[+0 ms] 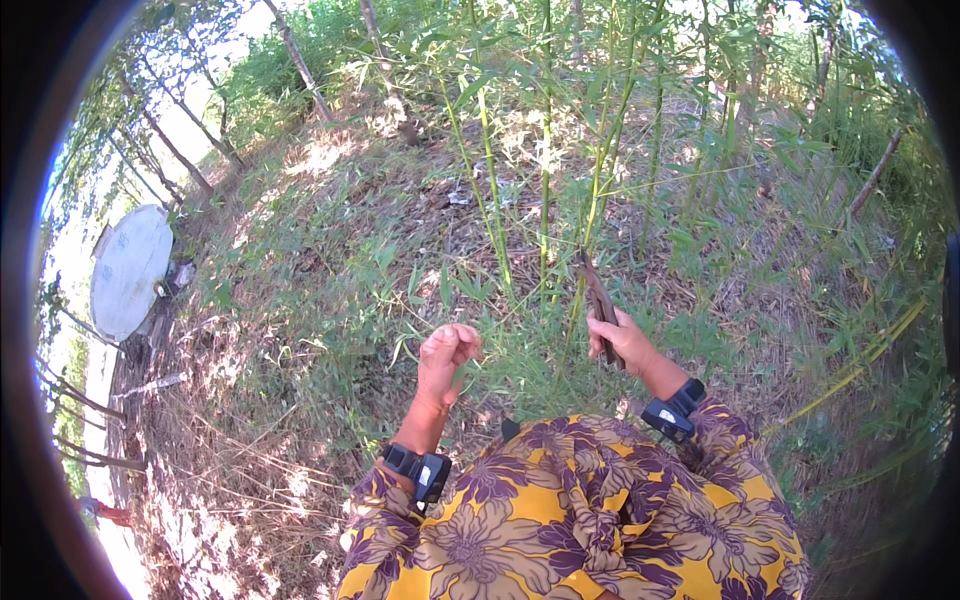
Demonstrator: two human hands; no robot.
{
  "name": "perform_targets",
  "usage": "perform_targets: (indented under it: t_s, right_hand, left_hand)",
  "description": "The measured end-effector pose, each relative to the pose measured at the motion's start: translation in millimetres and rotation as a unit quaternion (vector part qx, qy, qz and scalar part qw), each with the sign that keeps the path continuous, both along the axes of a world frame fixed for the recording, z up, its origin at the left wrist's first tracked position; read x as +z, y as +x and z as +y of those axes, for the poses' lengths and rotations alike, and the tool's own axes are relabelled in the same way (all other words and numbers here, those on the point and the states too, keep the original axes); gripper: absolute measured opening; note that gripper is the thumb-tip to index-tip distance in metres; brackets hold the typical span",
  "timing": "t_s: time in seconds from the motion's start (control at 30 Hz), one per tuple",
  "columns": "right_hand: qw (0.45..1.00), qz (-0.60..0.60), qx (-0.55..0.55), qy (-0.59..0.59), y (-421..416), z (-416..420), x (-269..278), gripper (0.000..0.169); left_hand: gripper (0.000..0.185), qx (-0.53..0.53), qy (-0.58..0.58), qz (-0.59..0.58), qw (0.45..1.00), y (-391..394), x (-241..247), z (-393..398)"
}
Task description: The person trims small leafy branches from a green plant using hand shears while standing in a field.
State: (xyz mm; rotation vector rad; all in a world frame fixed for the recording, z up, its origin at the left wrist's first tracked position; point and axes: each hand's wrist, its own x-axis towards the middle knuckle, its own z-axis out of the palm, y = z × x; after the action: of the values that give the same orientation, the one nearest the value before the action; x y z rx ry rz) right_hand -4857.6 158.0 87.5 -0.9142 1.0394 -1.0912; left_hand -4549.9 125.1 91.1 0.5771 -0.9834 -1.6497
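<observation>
My right hand [624, 341] is closed around the handles of a dark, rusty hand tool [598, 292], perhaps shears or pruners; its tip points up and away from me, close to a clump of thin green bamboo stems [592, 202]. To the left, my left hand [448, 352] is raised with its fingers curled in over leafy bamboo shoots; whether it pinches a thin leaf or stem cannot be told. Another upright bamboo stem [546, 172] stands beyond the hands. A black device is strapped on each wrist.
A round pale board [133, 273] with marks stands at the far left. Slim tree trunks [176, 152] lean behind it. Yellowish bamboo stems [862, 360] slant at the right, and a leaning brown stick [876, 172] is further up. Dry grass and leaf litter cover the ground.
</observation>
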Motion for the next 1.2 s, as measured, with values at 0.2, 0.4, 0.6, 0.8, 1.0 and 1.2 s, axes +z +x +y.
perform_targets:
  t_s: [0.2,0.4,0.6,0.8,1.0,1.2]
  right_hand:
    - [0.998,-0.03,0.048,0.027,-4.3,-5.0,5.2,0.023]
    - [0.994,-0.034,0.02,0.1,-3.0,-0.3,17.4,0.02]
    - [0.994,0.092,-0.037,0.035,-15.5,0.6,-8.6,0.029]
    - [0.817,0.527,-0.162,-0.167,-26.5,5.9,-11.1,0.03]
    - [0.976,0.141,-0.15,0.066,-40.9,24.3,-22.5,0.039]
    - [0.956,-0.103,-0.233,0.146,-26.8,70.4,-16.3,0.049]
  left_hand:
    - [0.026,0.016,-0.002,-0.04,0.999,-3.6,5.3,17.6]
    - [0.023,0.083,0.029,0.001,0.996,-7.7,7.5,11.8]
    - [0.02,0.064,0.003,0.044,0.997,-3.9,13.6,-26.2]
    - [0.021,0.034,-0.028,0.107,0.993,-14.0,23.5,-74.8]
    - [0.02,0.029,0.026,0.124,0.992,-27.8,21.2,-121.6]
    - [0.023,-0.005,0.081,0.09,0.993,-18.1,4.8,-163.7]
